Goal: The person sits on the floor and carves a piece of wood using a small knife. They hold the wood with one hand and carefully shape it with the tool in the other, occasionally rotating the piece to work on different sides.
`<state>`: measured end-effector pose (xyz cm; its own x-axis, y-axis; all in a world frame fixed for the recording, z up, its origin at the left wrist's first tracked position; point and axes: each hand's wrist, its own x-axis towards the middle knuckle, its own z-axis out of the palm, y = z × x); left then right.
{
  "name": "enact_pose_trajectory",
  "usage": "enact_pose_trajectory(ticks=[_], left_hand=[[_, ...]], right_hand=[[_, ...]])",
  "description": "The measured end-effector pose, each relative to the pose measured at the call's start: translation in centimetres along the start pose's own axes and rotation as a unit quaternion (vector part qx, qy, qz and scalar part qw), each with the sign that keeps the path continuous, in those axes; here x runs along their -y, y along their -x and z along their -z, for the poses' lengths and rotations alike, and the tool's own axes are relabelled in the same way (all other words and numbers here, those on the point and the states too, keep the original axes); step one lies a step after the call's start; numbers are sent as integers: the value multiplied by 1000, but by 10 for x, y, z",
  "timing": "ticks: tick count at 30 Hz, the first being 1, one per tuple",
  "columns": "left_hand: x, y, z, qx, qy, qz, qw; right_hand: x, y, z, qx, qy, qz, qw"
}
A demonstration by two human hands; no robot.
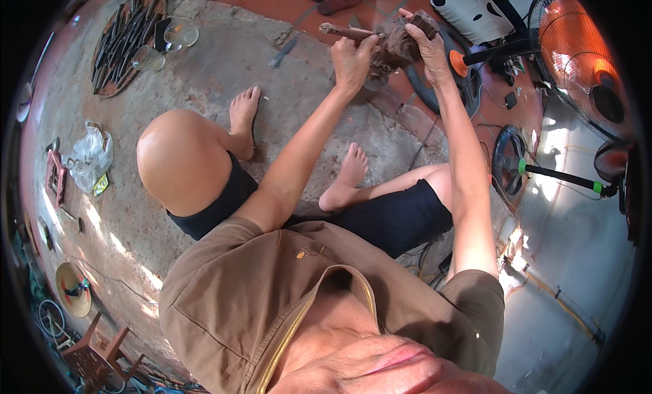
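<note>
I sit on a rough stone floor (204,82) with my bare legs drawn up. My left hand (353,58) is closed around a wooden-handled carving tool (343,31) whose handle sticks out to the left. My right hand (428,44) grips a dark brown carved wooden piece (401,44) from its right side. The tool's tip meets the wood between both hands. The near side of the carving is partly hidden by my fingers.
A round tray of several chisels (125,41), a glass (148,58) and a clear dish (181,33) lie far left. A plastic bag (88,160) and woven hat (73,289) sit left. Standing fans (584,61), cables and a red stool (95,357) surround me.
</note>
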<state>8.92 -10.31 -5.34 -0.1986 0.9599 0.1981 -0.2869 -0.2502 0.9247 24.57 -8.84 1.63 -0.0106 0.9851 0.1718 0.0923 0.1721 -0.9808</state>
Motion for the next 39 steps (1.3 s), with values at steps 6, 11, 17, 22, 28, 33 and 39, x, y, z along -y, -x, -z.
enact_pose_trajectory(ticks=[6,11,17,22,28,33,39], left_hand=[[21,7,6,14,-221,-154,963],[33,31,13,-7,-36,60,998],[-1,9,-1,-29,-94,-67,993],[41,31,13,-9,-152,-71,986],[24,23,14,-37,86,104,990],[38,14,3,-5,-62,-12,998],[38,20,13,27,-115,60,991]], right_hand=[[-13,5,-7,-31,-25,23,999],[-12,7,-12,-43,20,72,996],[-14,12,-23,-33,86,100,991],[-29,3,-9,-66,58,128,988],[-28,4,-11,-94,78,112,986],[-33,-5,-10,-91,92,125,984],[-35,-2,-6,-112,86,105,985]])
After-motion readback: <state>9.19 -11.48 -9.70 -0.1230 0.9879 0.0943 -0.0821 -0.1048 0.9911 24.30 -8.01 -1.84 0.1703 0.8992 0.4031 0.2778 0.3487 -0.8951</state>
